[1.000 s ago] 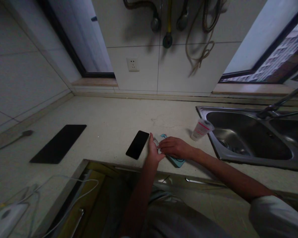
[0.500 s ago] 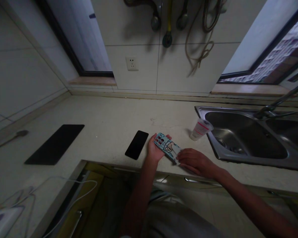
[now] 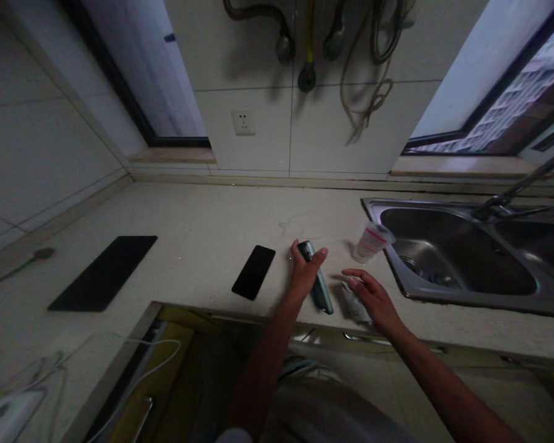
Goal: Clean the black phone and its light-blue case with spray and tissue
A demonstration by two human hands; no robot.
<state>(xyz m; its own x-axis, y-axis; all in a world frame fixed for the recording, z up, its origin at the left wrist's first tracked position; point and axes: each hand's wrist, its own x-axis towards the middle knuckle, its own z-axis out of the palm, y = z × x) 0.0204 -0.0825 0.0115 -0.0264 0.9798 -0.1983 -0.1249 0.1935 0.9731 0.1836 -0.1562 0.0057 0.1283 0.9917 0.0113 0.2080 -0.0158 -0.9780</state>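
My left hand [image 3: 307, 268] grips a phone [image 3: 322, 294] in a pale blue-green case, thumb on one side and fingers on the other. The phone is turned so that mostly its narrow edge faces up, and its patterned back is largely out of sight. Just right of it, my right hand [image 3: 372, 298] pinches a crumpled, pale grey cloth or wipe [image 3: 354, 304], apart from the phone. A second phone [image 3: 253, 272], black-screened, lies flat on the counter left of my left hand.
A clear plastic cup [image 3: 372, 242] with red print stands between my right hand and the steel double sink [image 3: 457, 251]. On the left of the pale counter [image 3: 203, 227] lies a dark flat mat [image 3: 104, 274]. White cables [image 3: 161, 339] trail at the lower left.
My left hand has turned the phone from back-up onto its side. My right hand, with the cloth or wipe, has come off the phone and moved slightly right.
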